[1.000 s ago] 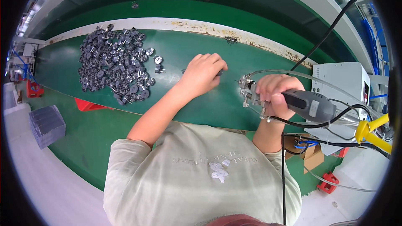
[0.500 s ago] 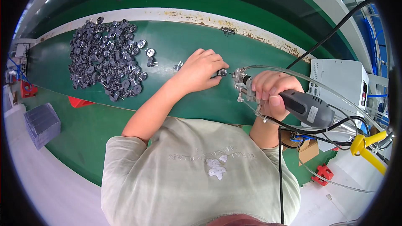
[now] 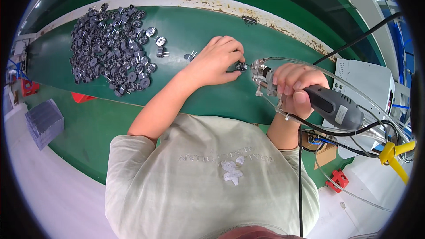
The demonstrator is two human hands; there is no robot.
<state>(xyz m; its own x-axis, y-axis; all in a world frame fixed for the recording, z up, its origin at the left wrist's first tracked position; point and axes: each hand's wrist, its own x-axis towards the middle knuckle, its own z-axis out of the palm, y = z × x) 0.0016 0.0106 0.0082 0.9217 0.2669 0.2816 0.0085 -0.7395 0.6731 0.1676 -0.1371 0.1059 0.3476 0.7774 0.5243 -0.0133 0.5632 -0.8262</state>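
Observation:
Between the thumb and fingertips of my left hand (image 3: 217, 64) is a small, round, dark plug part (image 3: 241, 67), pinched on the table top. My right hand (image 3: 299, 86) is wrapped round a grey and black electric screwdriver (image 3: 334, 106), held level with its metal nose pointing left. The nose comes right up to the plug part; whether the tip touches it is too small to tell. Just left of my left hand lies a loose two-pin plug part (image 3: 190, 56), partly beside the wrist.
A big heap of two-pin plug parts (image 3: 106, 48) covers the left of the green table (image 3: 181, 102). Clear tubing and black cables, tied with a yellow strap (image 3: 394, 152), run from the screwdriver. A white machine (image 3: 363, 79) stands at right. A rusty white ledge (image 3: 212, 3) borders the far side.
The whole view has shifted a little, so the table and heap appear higher. Both hands appear slightly further right, still holding the plug part and the screwdriver.

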